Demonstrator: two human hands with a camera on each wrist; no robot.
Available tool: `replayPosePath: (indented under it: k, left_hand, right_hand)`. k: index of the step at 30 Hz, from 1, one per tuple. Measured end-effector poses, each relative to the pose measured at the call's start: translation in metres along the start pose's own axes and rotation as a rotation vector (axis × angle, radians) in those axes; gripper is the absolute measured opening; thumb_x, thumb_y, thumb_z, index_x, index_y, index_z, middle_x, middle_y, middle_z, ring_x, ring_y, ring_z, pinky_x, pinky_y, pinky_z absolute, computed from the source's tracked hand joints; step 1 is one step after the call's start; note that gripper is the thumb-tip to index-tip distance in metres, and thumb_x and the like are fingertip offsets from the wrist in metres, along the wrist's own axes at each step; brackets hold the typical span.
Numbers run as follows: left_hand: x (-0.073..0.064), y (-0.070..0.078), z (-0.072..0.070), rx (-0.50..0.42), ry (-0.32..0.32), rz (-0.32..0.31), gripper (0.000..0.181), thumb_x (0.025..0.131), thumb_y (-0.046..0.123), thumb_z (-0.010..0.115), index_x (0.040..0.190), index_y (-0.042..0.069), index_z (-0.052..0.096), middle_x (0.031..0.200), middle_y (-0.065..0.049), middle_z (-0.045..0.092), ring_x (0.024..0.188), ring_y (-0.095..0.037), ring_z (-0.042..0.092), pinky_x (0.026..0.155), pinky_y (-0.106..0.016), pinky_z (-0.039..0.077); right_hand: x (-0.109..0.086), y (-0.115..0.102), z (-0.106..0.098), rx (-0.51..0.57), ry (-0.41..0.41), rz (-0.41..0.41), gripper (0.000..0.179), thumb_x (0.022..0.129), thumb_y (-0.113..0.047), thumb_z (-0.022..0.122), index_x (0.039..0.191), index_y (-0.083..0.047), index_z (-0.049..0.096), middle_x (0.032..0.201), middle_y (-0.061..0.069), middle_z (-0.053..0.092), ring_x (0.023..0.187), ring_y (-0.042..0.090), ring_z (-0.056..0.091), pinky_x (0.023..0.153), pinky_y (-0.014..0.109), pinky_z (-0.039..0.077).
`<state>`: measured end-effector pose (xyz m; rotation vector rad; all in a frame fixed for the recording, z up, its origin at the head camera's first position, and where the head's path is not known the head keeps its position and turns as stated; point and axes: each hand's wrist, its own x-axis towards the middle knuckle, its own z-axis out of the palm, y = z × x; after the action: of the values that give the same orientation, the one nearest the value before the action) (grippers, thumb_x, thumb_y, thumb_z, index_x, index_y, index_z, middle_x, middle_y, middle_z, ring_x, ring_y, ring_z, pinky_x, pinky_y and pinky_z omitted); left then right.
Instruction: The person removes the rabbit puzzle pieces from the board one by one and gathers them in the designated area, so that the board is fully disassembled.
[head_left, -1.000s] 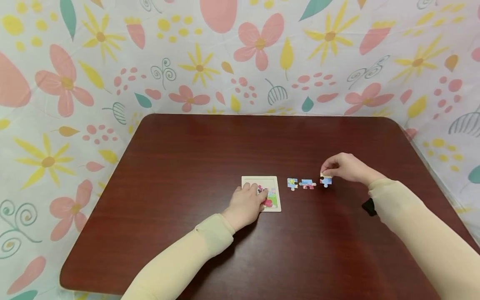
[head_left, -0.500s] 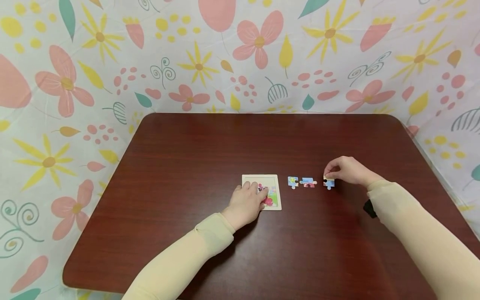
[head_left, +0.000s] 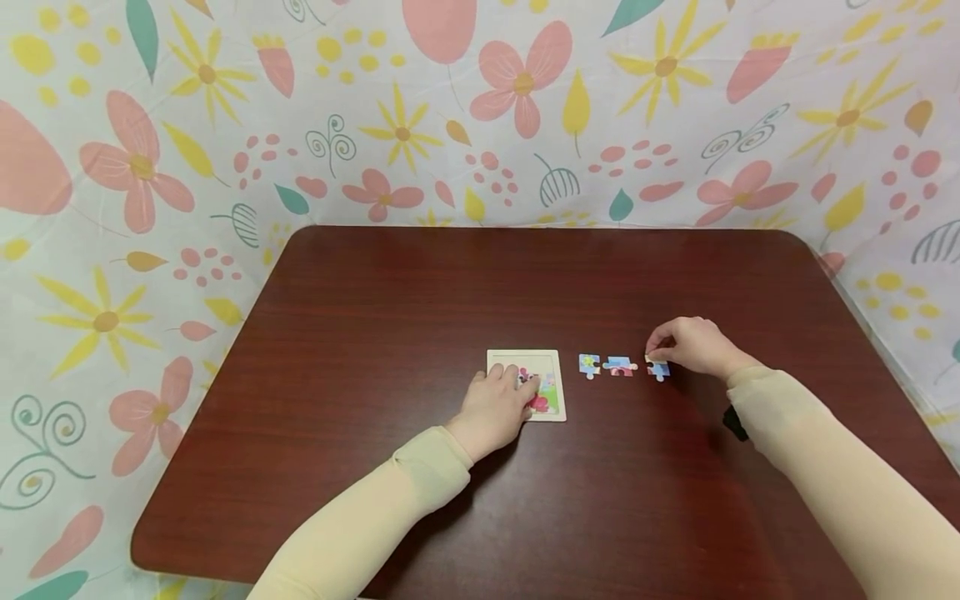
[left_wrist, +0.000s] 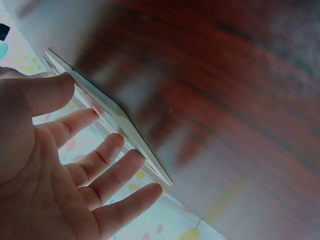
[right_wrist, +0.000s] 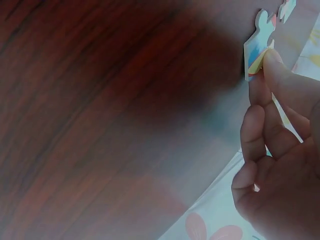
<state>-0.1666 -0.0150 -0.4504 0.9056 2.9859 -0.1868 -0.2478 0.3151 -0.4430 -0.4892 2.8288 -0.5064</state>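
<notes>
In the head view my left hand rests on a square puzzle board with a pale rim, its fingers lying across the picture in the tray. Seen from the left wrist, the fingers are spread and nearly straight against the board. To the right, my right hand pinches a blue jigsaw piece by its upper edge between thumb and index finger. The right wrist view has this piece at or just above the tabletop; which of the two I cannot tell.
Two more jigsaw pieces, one with a yellow figure and one blue and red, lie between the board and my right hand. The dark red wooden table meets a flower-patterned cloth at its back and left edges.
My right hand has shifted the pinched piece slightly right, then a little back left towards the other pieces. The left hand has stayed on the board.
</notes>
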Motion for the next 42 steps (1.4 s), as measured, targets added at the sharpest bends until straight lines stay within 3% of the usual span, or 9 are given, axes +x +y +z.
replayPosePath:
  k: [6, 12, 19, 26, 31, 36, 38, 42]
  left_hand:
    - [0.001, 0.0, 0.001, 0.003, 0.003, 0.004, 0.046, 0.093, 0.043, 0.054, 0.137, 0.031, 0.051, 0.109, -0.003, 0.056, 0.097, -0.021, 0.05, 0.074, -0.034, 0.042]
    - [0.0, 0.0, 0.001, 0.005, 0.004, 0.011, 0.046, 0.093, 0.043, 0.054, 0.136, 0.03, 0.051, 0.11, -0.003, 0.057, 0.098, -0.021, 0.05, 0.074, -0.033, 0.042]
    - [-0.002, -0.001, 0.002, 0.011, 0.047, 0.025, 0.043, 0.092, 0.042, 0.055, 0.132, 0.027, 0.053, 0.108, -0.002, 0.058, 0.096, -0.021, 0.053, 0.077, -0.034, 0.045]
    - [-0.006, -0.002, 0.004, 0.013, 0.105, 0.036, 0.043, 0.09, 0.04, 0.058, 0.127, 0.018, 0.053, 0.108, -0.001, 0.06, 0.095, -0.021, 0.056, 0.086, -0.036, 0.046]
    - [-0.013, -0.001, 0.003, 0.019, 0.094, 0.029, 0.05, 0.087, 0.049, 0.06, 0.119, 0.011, 0.054, 0.105, -0.002, 0.059, 0.095, -0.02, 0.057, 0.09, -0.036, 0.045]
    - [-0.025, 0.0, 0.004, -0.02, 0.023, 0.019, 0.053, 0.086, 0.055, 0.057, 0.117, 0.012, 0.055, 0.12, -0.003, 0.057, 0.11, -0.022, 0.053, 0.107, -0.047, 0.029]
    - [-0.029, 0.001, 0.004, -0.047, 0.003, 0.015, 0.056, 0.087, 0.055, 0.058, 0.122, 0.012, 0.055, 0.128, -0.004, 0.055, 0.116, -0.022, 0.051, 0.11, -0.051, 0.025]
    - [-0.033, 0.003, 0.004, -0.072, -0.005, 0.021, 0.064, 0.086, 0.054, 0.06, 0.13, 0.008, 0.052, 0.134, -0.01, 0.052, 0.123, -0.025, 0.049, 0.11, -0.049, 0.027]
  right_hand:
    - [-0.001, 0.002, 0.002, 0.003, 0.024, 0.007, 0.01, 0.083, -0.026, 0.073, 0.08, -0.016, 0.072, 0.075, -0.009, 0.065, 0.074, 0.016, 0.054, 0.085, 0.051, 0.032]
    - [-0.002, 0.001, 0.003, -0.008, 0.037, 0.008, 0.01, 0.084, -0.025, 0.071, 0.08, -0.017, 0.072, 0.074, -0.009, 0.064, 0.068, 0.013, 0.051, 0.081, 0.047, 0.033]
    - [-0.003, -0.001, 0.004, -0.004, 0.027, 0.021, 0.005, 0.084, -0.025, 0.07, 0.083, -0.021, 0.072, 0.069, -0.009, 0.062, 0.065, 0.014, 0.049, 0.078, 0.046, 0.031]
    - [-0.003, -0.007, 0.001, -0.049, 0.076, 0.001, 0.009, 0.085, -0.024, 0.068, 0.088, -0.017, 0.073, 0.078, -0.005, 0.067, 0.07, 0.016, 0.053, 0.076, 0.048, 0.032]
    - [-0.001, -0.022, 0.001, -0.071, 0.11, -0.051, 0.011, 0.086, -0.023, 0.067, 0.09, -0.016, 0.073, 0.085, -0.001, 0.07, 0.077, 0.019, 0.059, 0.079, 0.051, 0.032]
    - [0.005, -0.043, 0.005, -0.049, 0.132, -0.114, 0.009, 0.086, -0.022, 0.067, 0.091, -0.016, 0.073, 0.089, 0.0, 0.07, 0.083, 0.021, 0.063, 0.08, 0.051, 0.032]
    - [0.01, -0.054, 0.008, -0.038, 0.144, -0.138, 0.008, 0.086, -0.022, 0.068, 0.09, -0.017, 0.073, 0.09, 0.0, 0.069, 0.084, 0.02, 0.063, 0.081, 0.05, 0.032]
    - [0.019, -0.086, 0.015, -0.026, 0.171, -0.235, 0.007, 0.085, -0.022, 0.07, 0.088, -0.018, 0.074, 0.087, -0.003, 0.069, 0.078, 0.015, 0.063, 0.08, 0.046, 0.039]
